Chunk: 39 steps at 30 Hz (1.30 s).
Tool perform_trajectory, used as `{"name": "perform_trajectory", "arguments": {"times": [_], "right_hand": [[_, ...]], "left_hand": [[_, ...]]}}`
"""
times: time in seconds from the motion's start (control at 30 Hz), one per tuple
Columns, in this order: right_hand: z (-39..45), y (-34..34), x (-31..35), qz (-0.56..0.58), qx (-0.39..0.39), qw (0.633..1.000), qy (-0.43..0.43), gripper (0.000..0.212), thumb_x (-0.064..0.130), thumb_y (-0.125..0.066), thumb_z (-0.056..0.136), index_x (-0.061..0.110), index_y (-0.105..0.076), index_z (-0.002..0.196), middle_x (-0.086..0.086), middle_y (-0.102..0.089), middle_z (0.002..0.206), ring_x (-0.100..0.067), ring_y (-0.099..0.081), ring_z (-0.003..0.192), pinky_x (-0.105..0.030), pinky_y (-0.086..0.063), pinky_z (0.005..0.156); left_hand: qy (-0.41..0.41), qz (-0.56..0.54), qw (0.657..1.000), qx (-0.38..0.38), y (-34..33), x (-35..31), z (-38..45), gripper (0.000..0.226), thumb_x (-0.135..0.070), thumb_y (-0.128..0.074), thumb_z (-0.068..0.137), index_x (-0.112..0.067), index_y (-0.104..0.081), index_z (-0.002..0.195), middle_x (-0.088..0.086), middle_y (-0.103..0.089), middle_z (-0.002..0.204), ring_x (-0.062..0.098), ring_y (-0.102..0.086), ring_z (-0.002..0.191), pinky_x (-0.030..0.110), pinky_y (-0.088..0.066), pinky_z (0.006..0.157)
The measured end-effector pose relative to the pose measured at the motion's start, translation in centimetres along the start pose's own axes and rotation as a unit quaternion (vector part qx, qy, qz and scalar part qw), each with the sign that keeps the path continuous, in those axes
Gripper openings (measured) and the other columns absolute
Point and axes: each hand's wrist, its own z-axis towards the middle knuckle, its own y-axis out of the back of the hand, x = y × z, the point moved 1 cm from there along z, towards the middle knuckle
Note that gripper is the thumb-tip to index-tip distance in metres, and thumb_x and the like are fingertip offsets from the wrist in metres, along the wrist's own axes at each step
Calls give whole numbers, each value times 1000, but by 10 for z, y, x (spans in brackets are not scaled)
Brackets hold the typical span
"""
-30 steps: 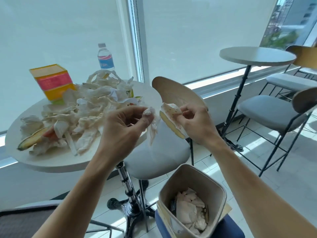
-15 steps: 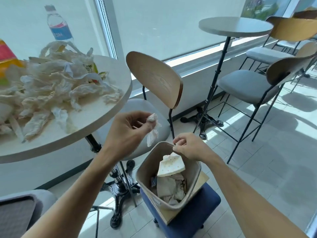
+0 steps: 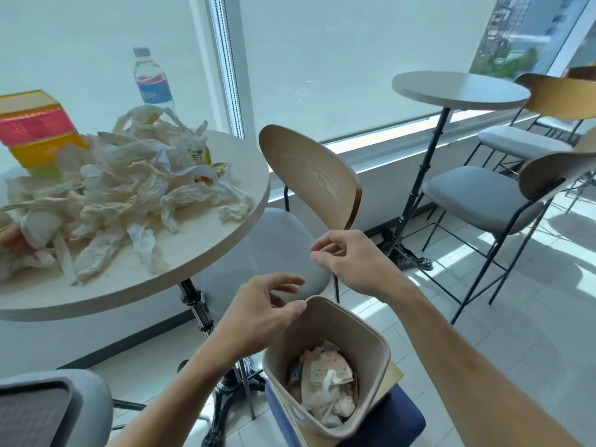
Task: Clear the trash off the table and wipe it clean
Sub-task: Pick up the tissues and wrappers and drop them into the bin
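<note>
A round white table at the left carries a heap of crumpled white tissues mixed with fruit scraps. A beige trash bin stands on a blue stool below my hands and holds crumpled paper and a spotted wrapper. My left hand hovers at the bin's near rim, fingers loosely curled, holding nothing. My right hand is above the bin's far side, fingers relaxed and empty.
A water bottle and a yellow-and-pink carton stand at the table's back. A wooden-backed chair sits just behind the bin. A second round table and more chairs fill the right. A grey seat is at bottom left.
My left hand dropped its tissue scrap into the bin and lowered to the rim. My right hand, having released the spotted wrapper, rose away from the bin. The view tilted back up.
</note>
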Motion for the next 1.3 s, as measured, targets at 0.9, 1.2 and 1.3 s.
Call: {"name": "perform_trajectory", "arguments": {"times": [0.9, 1.2, 1.3], "right_hand": [[83, -80, 193, -68, -86, 976, 188, 8, 16, -68, 86, 21, -72, 81, 8, -67, 72, -3, -61, 67, -14, -46, 61], [53, -84, 247, 171, 101, 958, 207, 5, 9, -72, 88, 13, -73, 88, -5, -74, 79, -13, -67, 74, -27, -54, 69], [57, -85, 246, 199, 153, 949, 193, 21, 1, -60, 93, 16, -73, 98, -4, -76, 95, -14, -69, 86, -23, -54, 72]], "left_hand": [[-66, 5, 965, -252, 214, -4, -56, 20, -21, -73, 85, -32, -70, 101, -9, -72, 89, 5, -68, 79, 22, -56, 67], [-119, -193, 942, -250, 230, -21, -35, 42, -20, -68, 84, -20, -63, 125, 6, -72, 104, 18, -73, 88, 25, -58, 71], [-126, -220, 925, -284, 234, -16, -37, 17, -15, -68, 86, -20, -73, 101, 0, -76, 91, 16, -73, 81, 22, -58, 68]]}}
